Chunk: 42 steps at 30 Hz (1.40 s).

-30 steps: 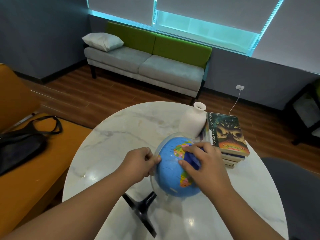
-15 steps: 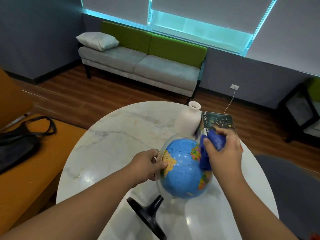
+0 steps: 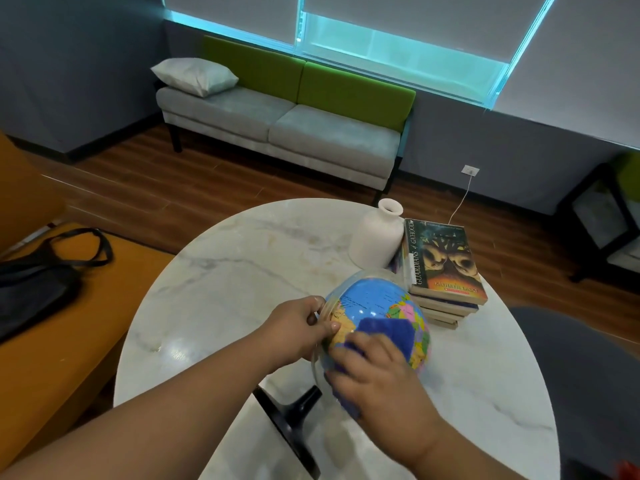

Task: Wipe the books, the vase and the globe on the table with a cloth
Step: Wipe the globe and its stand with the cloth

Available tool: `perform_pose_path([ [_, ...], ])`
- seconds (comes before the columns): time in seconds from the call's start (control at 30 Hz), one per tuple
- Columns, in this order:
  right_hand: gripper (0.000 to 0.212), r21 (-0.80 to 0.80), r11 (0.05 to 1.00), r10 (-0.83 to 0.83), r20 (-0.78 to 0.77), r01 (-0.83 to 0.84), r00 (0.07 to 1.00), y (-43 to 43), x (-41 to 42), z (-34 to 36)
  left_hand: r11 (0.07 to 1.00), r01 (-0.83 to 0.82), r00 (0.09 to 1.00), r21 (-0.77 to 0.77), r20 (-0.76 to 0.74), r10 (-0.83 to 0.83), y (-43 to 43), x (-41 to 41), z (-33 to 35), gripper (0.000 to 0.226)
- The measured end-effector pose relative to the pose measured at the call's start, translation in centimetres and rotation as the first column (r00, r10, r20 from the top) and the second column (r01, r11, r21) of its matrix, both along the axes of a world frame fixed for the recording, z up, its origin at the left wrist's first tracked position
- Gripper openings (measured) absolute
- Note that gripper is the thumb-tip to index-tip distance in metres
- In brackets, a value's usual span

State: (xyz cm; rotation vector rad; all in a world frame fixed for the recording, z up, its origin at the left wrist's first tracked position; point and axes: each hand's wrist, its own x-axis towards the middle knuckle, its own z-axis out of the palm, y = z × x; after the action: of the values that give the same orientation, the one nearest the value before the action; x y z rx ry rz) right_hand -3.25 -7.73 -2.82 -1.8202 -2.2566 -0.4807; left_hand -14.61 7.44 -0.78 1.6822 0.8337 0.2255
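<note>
A blue globe [image 3: 375,303] on a black stand [image 3: 292,415] is tilted over the round marble table [image 3: 235,271]. My left hand [image 3: 298,330] grips the clear ring at the globe's left side. My right hand [image 3: 384,379] presses a blue cloth [image 3: 389,334] against the near side of the globe, with its fingers spread over the cloth. Behind the globe stands a white vase [image 3: 377,239], upright. To the vase's right lies a stack of books [image 3: 445,271], a dark-covered paperback on top.
An orange seat [image 3: 52,341] with a black bag [image 3: 38,282] on it lies to the left of the table. A grey-and-green sofa [image 3: 284,123] stands by the far wall. A dark chair [image 3: 581,375] sits to the right.
My right hand has slid the cloth from the globe's upper right, near the books, down to its near side. The left hand keeps its hold on the ring.
</note>
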Motion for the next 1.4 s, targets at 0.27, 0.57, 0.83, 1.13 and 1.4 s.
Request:
perform_pose_path([
  [0.27,0.022,0.04,0.991,-0.124,-0.112,0.129,0.986,0.5,1.0,1.4,0.999,0.024,0.999,-0.036,0.038,-0.023,0.0,0.1,0.0,0.014],
  [0.57,0.02,-0.325,0.756,-0.641,-0.538,0.568,0.547,5.7,6.0,5.4,1.0,0.026,0.999,0.014,0.02,-0.027,-0.5,0.0,-0.3,0.017],
  [0.83,0.013,-0.609,0.584,-0.754,-0.651,0.537,0.083,6.9,9.5,5.8,0.999,0.008,1.0,0.045,0.015,-0.009,-0.5,-0.7,-1.0,0.017],
  [1.13,0.008,-0.524,0.658,-0.75,-0.523,0.54,0.405,8.2,8.0,7.0,0.999,-0.016,1.0,0.029,0.023,0.015,-0.5,-0.7,-1.0,0.019],
  [1.4,0.005,-0.55,0.666,-0.728,-0.626,0.504,0.279,7.9,8.3,7.4,0.998,-0.001,1.0,0.057,0.01,0.001,-0.5,-0.7,-1.1,0.019],
])
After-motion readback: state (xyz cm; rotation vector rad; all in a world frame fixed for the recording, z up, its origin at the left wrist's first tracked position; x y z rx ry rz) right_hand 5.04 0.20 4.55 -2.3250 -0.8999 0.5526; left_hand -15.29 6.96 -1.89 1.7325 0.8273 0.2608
